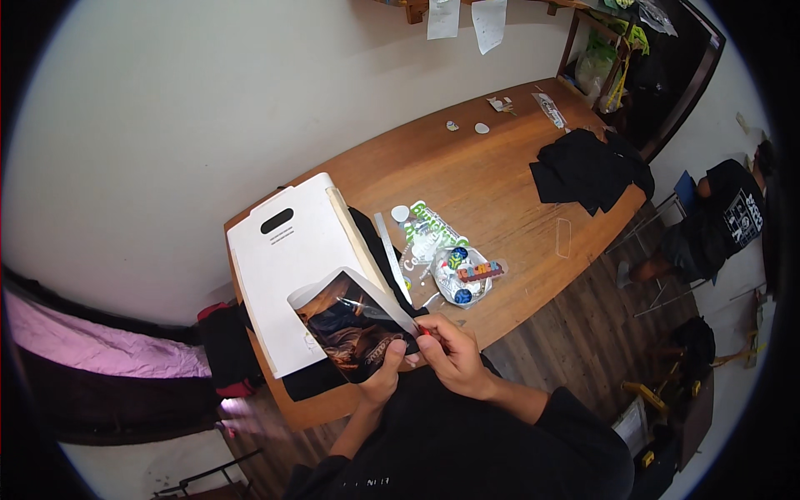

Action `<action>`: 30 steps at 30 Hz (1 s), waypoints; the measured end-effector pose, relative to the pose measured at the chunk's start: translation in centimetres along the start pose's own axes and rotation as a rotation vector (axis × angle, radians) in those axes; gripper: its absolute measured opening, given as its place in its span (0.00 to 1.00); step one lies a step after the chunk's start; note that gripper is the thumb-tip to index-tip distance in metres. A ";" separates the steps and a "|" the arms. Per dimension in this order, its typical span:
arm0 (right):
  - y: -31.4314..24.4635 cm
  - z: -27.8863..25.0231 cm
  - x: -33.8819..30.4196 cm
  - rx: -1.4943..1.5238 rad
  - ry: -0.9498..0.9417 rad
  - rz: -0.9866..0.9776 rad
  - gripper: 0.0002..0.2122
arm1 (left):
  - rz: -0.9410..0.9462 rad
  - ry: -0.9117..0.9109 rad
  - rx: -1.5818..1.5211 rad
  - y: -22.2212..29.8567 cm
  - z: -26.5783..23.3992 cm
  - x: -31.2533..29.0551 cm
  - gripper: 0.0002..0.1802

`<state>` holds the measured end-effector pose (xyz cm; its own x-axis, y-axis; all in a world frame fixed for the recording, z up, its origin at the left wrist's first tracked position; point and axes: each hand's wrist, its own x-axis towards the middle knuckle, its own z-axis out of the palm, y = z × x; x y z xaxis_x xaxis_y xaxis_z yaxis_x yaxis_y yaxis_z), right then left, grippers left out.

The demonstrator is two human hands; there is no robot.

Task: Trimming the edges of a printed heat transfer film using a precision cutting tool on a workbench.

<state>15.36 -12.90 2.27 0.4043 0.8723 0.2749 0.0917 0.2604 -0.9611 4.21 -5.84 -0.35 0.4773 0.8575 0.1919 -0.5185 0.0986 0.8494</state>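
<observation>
Black sleeves (575, 425) are flanking the left grip (383, 375), pinching printed film (354, 325) over the white slotted board (292, 250); the right grip (457, 360), pinching a red item (424, 331), is seemingly working the film's edge, needing tautness.

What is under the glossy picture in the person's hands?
A white board shows beside the picture and seems to continue beneath it; black cloth pokes out from under the board. The area directly below the picture is covered, so I can't see what's there.
</observation>
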 end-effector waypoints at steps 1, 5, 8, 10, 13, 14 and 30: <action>0.1 0.0 0.0 -0.024 0.006 -0.013 0.09 | 0.000 0.000 0.001 0.0 0.0 0.0 0.07; -0.4 0.1 0.2 -0.040 0.028 -0.022 0.08 | 0.012 -0.078 0.052 0.2 0.0 0.1 0.10; -0.5 0.1 0.3 -0.054 0.043 -0.027 0.08 | -0.010 -0.063 0.071 0.6 0.2 0.1 0.09; -0.3 0.1 0.3 -0.071 0.055 -0.039 0.08 | -0.027 -0.052 0.086 0.6 0.2 0.1 0.08; 0.0 0.2 0.2 0.020 0.055 0.012 0.08 | 0.006 -0.089 0.085 0.6 0.1 0.1 0.07; 0.1 0.1 0.1 0.020 0.054 0.012 0.08 | -0.002 -0.076 0.050 0.7 0.1 0.0 0.07; -0.5 -0.5 -0.1 -0.004 -0.039 0.059 0.10 | -0.001 -0.104 0.050 1.2 0.6 0.2 0.11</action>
<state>15.73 -13.31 2.68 0.3730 0.9017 0.2187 0.0729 0.2065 -0.9757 4.09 -5.83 1.04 0.5504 0.8002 0.2384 -0.4831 0.0723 0.8726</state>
